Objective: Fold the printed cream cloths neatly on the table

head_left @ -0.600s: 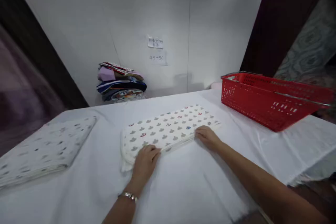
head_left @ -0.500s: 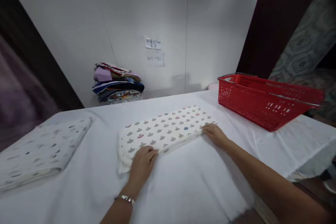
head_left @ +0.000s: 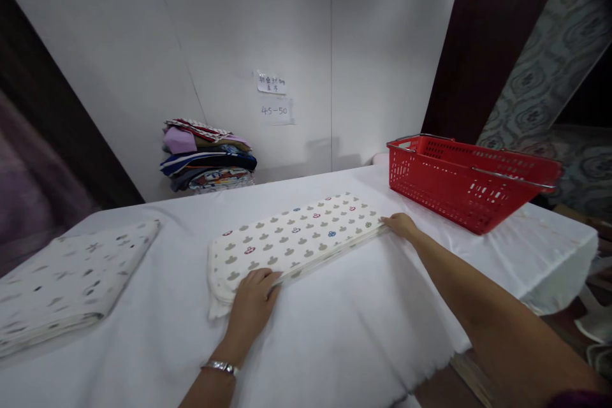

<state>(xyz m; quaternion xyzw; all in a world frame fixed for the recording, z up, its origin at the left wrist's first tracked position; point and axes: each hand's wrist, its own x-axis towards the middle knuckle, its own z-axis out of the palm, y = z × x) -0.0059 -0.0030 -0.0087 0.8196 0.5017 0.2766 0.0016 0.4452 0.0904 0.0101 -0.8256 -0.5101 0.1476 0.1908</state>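
Note:
A long folded white cloth (head_left: 291,239) with grey, red and blue mushroom-like prints lies slantwise on the white-covered table (head_left: 325,344). My left hand (head_left: 253,296), a silver bracelet at its wrist, is closed over the near edge toward the cloth's left end. Part of that edge is hidden under my fingers. At the near right corner, my right hand (head_left: 400,225) pinches the cloth between thumb and fingers. The layers show as a thin stack along the near edge.
Another folded white cloth (head_left: 81,274) with dark prints lies at the left. A red plastic basket (head_left: 440,182) with metal handles stands at the back right. Several folded fabrics (head_left: 208,156) are piled by the wall, below paper signs (head_left: 275,110).
My right hand has slid slightly right along the cloth's near edge to its corner and now pinches it. My left hand stays near the left end. The view has shifted a little.

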